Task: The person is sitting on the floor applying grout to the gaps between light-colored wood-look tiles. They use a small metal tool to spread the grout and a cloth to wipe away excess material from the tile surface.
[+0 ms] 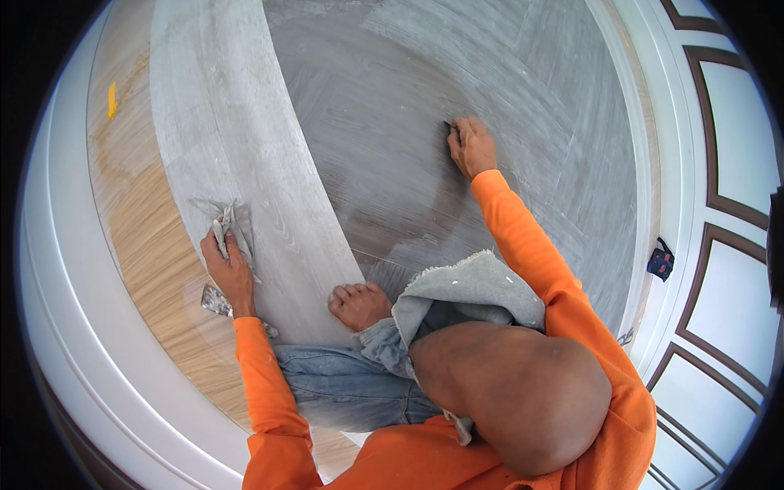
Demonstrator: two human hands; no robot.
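Observation:
My left hand is closed on a crumpled grey rag, resting on a pale grey wood-look strip. On the darker grey herringbone floor, my right hand has its fingers bent down in a pinch. A small dark tip pokes out beside those fingers; the rest of what they hold is hidden. Close to my left wrist lies a smeared, shiny flat piece, partly covered by the arm; I cannot tell its kind.
My bare foot and bent knee take up the near middle. Tan wood-grain floor borders the strip on the left, with a yellow scrap on it. By the panelled wall at right sits a small dark blue-and-red object.

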